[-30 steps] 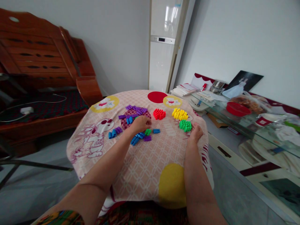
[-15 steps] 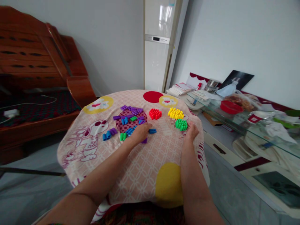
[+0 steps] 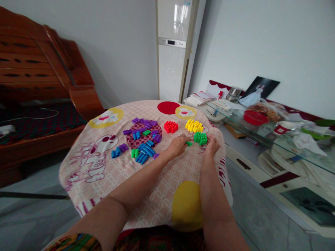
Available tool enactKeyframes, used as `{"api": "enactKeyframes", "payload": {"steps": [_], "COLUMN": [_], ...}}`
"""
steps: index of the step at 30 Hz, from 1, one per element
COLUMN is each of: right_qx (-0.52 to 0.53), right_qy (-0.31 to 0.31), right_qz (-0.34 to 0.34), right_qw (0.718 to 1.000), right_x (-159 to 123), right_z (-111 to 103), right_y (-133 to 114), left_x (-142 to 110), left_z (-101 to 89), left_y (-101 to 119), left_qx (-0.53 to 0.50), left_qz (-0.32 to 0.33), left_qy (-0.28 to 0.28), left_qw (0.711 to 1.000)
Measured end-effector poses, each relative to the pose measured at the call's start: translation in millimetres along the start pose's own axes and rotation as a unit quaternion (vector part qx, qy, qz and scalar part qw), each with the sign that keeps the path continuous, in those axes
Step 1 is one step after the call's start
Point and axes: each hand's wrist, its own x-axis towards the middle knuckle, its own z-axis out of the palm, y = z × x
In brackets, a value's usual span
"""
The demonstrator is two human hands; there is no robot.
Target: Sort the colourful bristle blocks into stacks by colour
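Observation:
My left hand (image 3: 178, 145) is closed on a small green plastic piece (image 3: 188, 143), just left of a tight green cluster (image 3: 200, 138) of similar pieces. On the cluster's other side, my right hand (image 3: 213, 145) has its fingers curled together against the edge; whatever they hold, if anything, is hidden. Behind the green cluster stands a yellow one (image 3: 194, 126), with a red one (image 3: 171, 127) to its left. Loose blue pieces (image 3: 145, 152), purple pieces (image 3: 144, 122) and a few green pieces (image 3: 134, 153) lie on the left half of the table.
A patterned pink cloth (image 3: 154, 188) covers the round table. To the right runs a glass-topped cabinet (image 3: 274, 146) bearing a red bowl (image 3: 255, 118), papers (image 3: 199, 98) and a photo (image 3: 261, 89). A wooden bench (image 3: 39, 69) stands left; a tall white unit (image 3: 171, 69) stands behind.
My left hand has moved right from the loose pieces to the green cluster, carrying a green piece. My right hand has come closer against the cluster. The blue pieces are uncovered.

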Motion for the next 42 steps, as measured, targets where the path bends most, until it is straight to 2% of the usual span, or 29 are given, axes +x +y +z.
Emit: {"api": "enactKeyframes", "payload": {"steps": [4, 8, 11, 15, 20, 23, 26, 30, 34, 38, 42], "right_qx": [0.002, -0.001, -0.017, -0.045, -0.007, -0.008, -0.003, 0.008, 0.000, -0.001, 0.007], "right_qy": [-0.004, -0.002, 0.000, -0.008, -0.014, -0.017, -0.008, 0.002, -0.003, 0.001, -0.002], "right_qz": [-0.009, -0.001, -0.007, -0.019, -0.012, -0.011, -0.008, 0.006, 0.007, 0.001, 0.005], "right_qw": [1.000, 1.000, 1.000, 0.999, 1.000, 1.000, 1.000, 1.000, 1.000, 1.000, 1.000], "right_x": [-0.7, -0.2, 1.3, 2.3, 1.3, 1.1, 1.4, 1.7, 2.0, 3.0, 3.7], "right_z": [0.3, 0.2, -0.4, -1.6, -2.1, -1.7, -0.7, 0.5, 0.1, -0.9, -1.0], "right_y": [-1.5, -1.6, -0.3, 1.3, 0.8, -0.1, -0.4, 0.6, 2.6, 3.6, 3.3], "left_x": [20.1, 30.2, 28.9, 22.2, 19.7, 20.4, 21.0, 21.9, 26.2, 32.4, 37.1], "left_z": [16.2, 20.2, 20.5, 22.9, 30.7, 34.5, 33.0, 26.8, 26.6, 34.3, 42.6], "left_y": [12.9, 15.0, 10.7, 8.8, 28.2, 40.8, 41.5, 24.4, 9.2, 9.9, 14.3], "left_qx": [-0.030, -0.022, -0.007, -0.015, 0.006, 0.032, 0.047, 0.038, -0.053, -0.111, -0.112], "left_qz": [-0.008, -0.026, -0.033, -0.028, 0.027, 0.012, -0.016, -0.065, -0.100, -0.093, -0.092], "left_qy": [-0.002, -0.014, -0.038, -0.037, -0.049, -0.063, -0.073, -0.047, -0.001, 0.033, 0.046], "left_qw": [0.999, 0.999, 0.999, 0.999, 0.998, 0.997, 0.996, 0.996, 0.994, 0.989, 0.988]}}
